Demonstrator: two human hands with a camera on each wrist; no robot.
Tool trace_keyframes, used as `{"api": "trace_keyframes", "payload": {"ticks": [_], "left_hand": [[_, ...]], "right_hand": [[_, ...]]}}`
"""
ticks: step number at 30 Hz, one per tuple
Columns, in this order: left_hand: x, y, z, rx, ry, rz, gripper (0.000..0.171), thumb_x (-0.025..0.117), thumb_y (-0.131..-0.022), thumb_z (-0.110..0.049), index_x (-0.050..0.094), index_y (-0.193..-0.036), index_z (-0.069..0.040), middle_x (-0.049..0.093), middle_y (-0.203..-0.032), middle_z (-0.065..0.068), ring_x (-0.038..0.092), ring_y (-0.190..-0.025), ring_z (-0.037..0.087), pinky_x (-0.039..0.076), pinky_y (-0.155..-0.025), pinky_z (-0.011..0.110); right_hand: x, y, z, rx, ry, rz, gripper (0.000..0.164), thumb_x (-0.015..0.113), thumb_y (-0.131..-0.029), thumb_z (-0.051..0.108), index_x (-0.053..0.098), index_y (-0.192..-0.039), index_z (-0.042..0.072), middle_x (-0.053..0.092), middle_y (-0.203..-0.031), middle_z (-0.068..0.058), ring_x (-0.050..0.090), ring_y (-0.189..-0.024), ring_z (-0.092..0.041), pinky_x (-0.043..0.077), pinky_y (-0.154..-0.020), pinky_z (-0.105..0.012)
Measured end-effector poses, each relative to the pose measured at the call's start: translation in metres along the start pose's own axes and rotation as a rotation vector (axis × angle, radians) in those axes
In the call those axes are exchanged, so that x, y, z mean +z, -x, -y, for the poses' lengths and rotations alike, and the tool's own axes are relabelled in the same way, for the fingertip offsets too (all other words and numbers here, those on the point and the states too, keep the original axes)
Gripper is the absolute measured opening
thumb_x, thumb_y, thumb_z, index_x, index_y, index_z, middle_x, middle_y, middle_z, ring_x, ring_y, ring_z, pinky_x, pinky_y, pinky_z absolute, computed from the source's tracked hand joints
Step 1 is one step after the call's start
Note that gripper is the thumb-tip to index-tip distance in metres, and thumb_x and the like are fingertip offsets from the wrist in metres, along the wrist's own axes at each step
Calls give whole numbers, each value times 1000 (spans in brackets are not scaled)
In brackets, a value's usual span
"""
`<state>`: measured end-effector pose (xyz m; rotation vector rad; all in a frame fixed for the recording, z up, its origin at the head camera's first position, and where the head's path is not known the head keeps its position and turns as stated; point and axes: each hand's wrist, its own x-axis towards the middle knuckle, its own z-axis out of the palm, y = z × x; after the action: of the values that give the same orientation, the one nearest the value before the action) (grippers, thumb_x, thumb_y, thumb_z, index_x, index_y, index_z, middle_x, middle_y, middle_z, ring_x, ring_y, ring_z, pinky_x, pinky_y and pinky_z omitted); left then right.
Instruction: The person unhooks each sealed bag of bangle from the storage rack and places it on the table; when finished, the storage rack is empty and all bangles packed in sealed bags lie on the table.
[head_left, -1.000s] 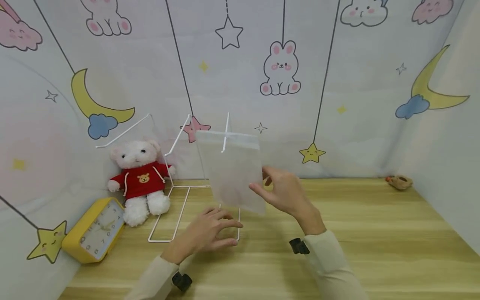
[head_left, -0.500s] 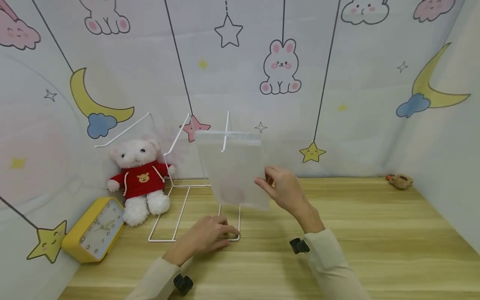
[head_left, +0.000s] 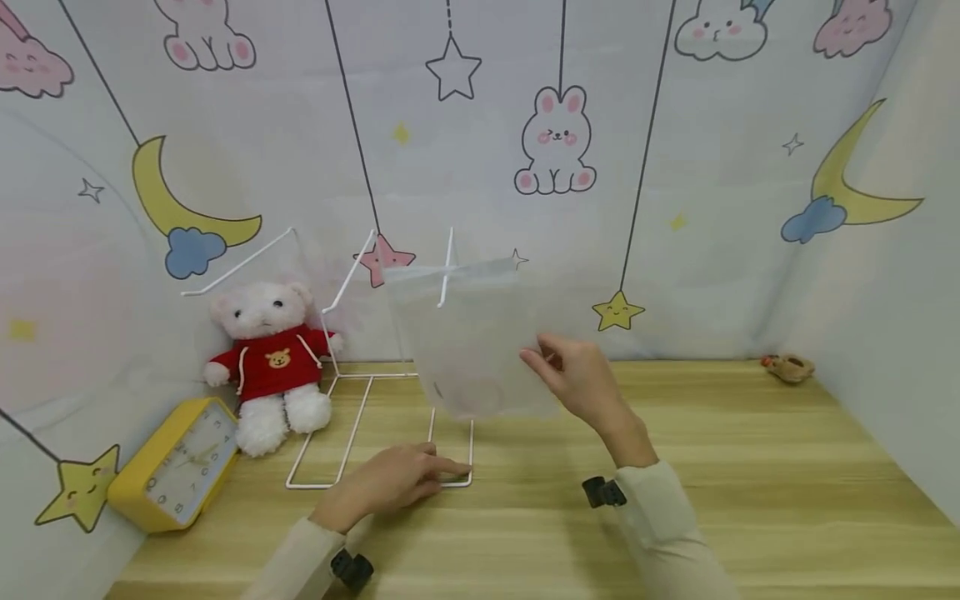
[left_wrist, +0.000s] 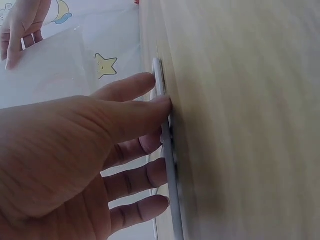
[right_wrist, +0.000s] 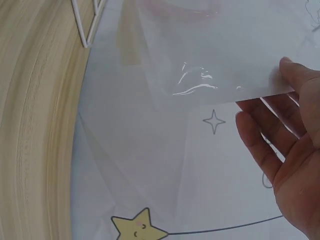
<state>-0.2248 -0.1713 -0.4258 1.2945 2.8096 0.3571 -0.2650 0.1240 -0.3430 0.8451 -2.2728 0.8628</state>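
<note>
A translucent plastic bag [head_left: 480, 350] with a zip-like band along its top hangs at the right prong [head_left: 446, 287] of a white wire rack [head_left: 311, 486]. My right hand [head_left: 581, 383] pinches the bag's right edge; in the right wrist view, the thumb lies on one face and the fingers reach behind the film [right_wrist: 195, 55]. Down at the rack's base, my left hand [head_left: 393, 479] touches the front right corner with an extended index finger. Seen from the left wrist, thumb and fingertips [left_wrist: 161, 102] rest along the base wire [left_wrist: 172, 185], close over the table.
A white teddy bear [head_left: 273, 362] in a red hoodie sits behind the rack's left side. A yellow clock [head_left: 180, 467] stands at the left wall. At the far right corner lies a small brown object [head_left: 789, 367]. A patterned curtain [head_left: 697, 125] closes off the back.
My left hand has come down from above the base onto its front right corner. My right hand has shifted slightly right, drawing the bag's lower right side outward; its top band now slants.
</note>
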Motion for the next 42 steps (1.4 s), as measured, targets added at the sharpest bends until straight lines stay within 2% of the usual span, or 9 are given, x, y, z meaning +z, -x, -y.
{"api": "trace_keyframes", "payload": {"ticks": [4, 13, 18, 22, 29, 36, 42], "left_hand": [[-3, -3, 1, 17, -12, -29, 46, 70, -91, -8, 67, -132, -28, 59, -86, -1, 46, -69, 7, 45, -63, 27], [-10, -3, -2, 30, -14, -39, 44, 70, -90, -7, 68, -131, -24, 59, -86, 0, 47, -69, 7, 45, -62, 29], [-10, -1, -4, 18, -12, -41, 45, 70, -90, -6, 69, -130, -26, 57, -86, 2, 48, -69, 9, 46, -62, 30], [-9, 2, -5, -8, -40, -27, 46, 70, -90, -8, 68, -131, -28, 61, -88, 5, 53, -72, 13, 48, -63, 34], [-9, 5, -7, -29, -81, -11, 45, 70, -91, -11, 67, -132, -28, 64, -86, 4, 59, -74, 15, 49, -64, 36], [-11, 7, -9, -28, -94, 22, 45, 68, -93, -11, 66, -135, -27, 74, -105, 9, 67, -87, 18, 53, -72, 40], [-8, 9, -7, -41, -97, 23, 45, 69, -93, -14, 65, -135, -31, 68, -88, 8, 61, -76, 17, 50, -65, 38]], "right_hand": [[-8, -5, -2, -51, -21, -86, 12, 69, -96, 15, 69, -87, 8, 71, -79, -4, 65, -61, -12, 54, -58, -29], [-24, -9, 0, -124, -79, -198, 4, 72, -90, 3, 75, -93, 2, 72, -77, -6, 61, -58, -11, 51, -54, -24], [-30, -8, 3, -139, -134, -223, 6, 71, -92, 3, 74, -94, -1, 70, -75, -5, 58, -57, -8, 46, -54, -16], [-34, -7, 8, -152, -164, -231, 8, 70, -93, 5, 74, -96, -1, 71, -76, -4, 59, -59, -10, 47, -58, -16], [-40, -4, 12, -132, -217, -188, 11, 70, -90, -3, 76, -97, 4, 73, -81, -1, 65, -65, -13, 51, -63, -16], [-49, 1, 13, -72, -281, -94, 15, 66, -93, -3, 76, -98, 7, 71, -83, -1, 60, -64, -11, 48, -60, -19], [-57, 6, 17, 13, -340, -36, 12, 65, -96, 1, 76, -98, 6, 68, -83, 0, 57, -65, -12, 46, -58, -22]]}}
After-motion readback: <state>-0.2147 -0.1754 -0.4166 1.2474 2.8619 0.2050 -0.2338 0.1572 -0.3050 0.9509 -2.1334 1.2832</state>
